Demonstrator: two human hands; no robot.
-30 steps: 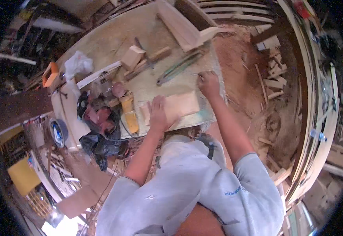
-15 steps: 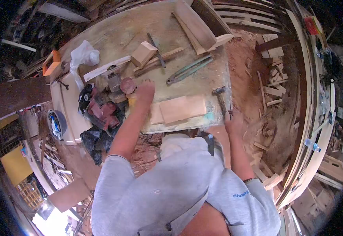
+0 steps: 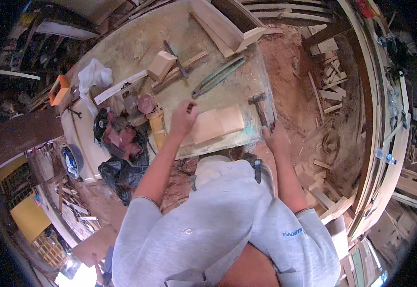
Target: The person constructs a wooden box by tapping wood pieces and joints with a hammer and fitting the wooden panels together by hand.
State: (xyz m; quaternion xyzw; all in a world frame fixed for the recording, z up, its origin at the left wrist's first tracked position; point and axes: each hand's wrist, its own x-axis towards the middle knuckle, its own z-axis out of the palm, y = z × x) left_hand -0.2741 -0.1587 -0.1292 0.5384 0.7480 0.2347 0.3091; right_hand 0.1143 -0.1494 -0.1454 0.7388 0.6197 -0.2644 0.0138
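Note:
My left hand [image 3: 183, 117] hovers by the left end of two pale wooden boards [image 3: 218, 123] that overlap on the workbench. Its fingers are curled together; whatever they pinch is too small to make out. At the bench's right edge, my right hand [image 3: 276, 137] is closed at the lower end of a hammer [image 3: 260, 107], whose head points away from me. To the left of my left hand stand a round reddish container [image 3: 146, 104] and a yellow object [image 3: 157, 130].
Green long-handled pincers [image 3: 218, 77], a wooden block [image 3: 161, 66] and a dark flat bar [image 3: 176, 58] lie farther back on the workbench [image 3: 136, 43]. A reddish power tool [image 3: 121, 138] sits at left. Wood offcuts [image 3: 330, 88] litter the floor at right.
My left hand has moved right, from beside the round container toward the boards, and its fingers are now curled. My right hand stays at the hammer's handle. The whole view has shifted slightly.

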